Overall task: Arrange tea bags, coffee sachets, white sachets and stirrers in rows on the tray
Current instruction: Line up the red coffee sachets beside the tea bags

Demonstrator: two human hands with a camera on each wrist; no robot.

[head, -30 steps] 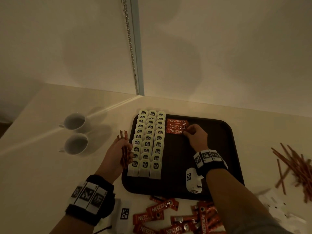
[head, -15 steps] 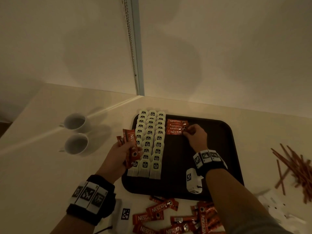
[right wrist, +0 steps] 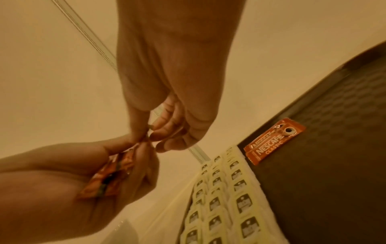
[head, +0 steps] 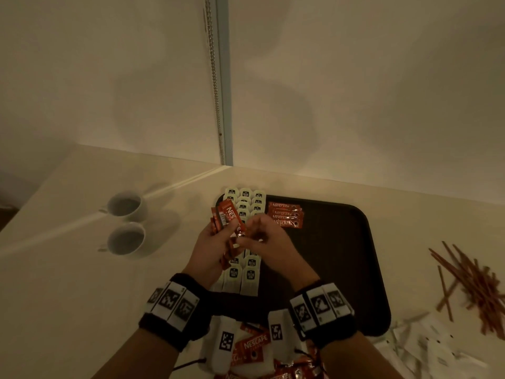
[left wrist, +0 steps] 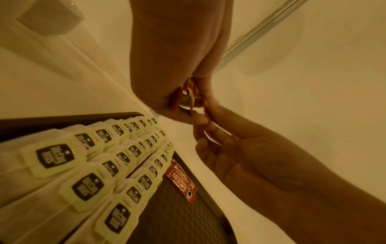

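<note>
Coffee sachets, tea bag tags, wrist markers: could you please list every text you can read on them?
"NESCAFE": coffee sachets on the tray.
"NESCAFE CLASSIC": top sachet of that row.
"NESCAFE": sachets held in the left hand, and loose sachets on the table.
Tea bag tags: dark logo, unreadable.
Wristband markers: patterns, no words.

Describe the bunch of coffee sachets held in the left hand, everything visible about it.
The bunch of red-orange foil Nescafé coffee sachets is a handful of flat packets with white lettering, fanned and tilted, pressed together rather than aligned. The left hand grips it, raised above the three rows of pale tea bags on the dark brown plastic tray. The right hand pinches the bunch's near end with its fingers, apparently drawing one sachet out. How many sachets it holds cannot be told.
</note>
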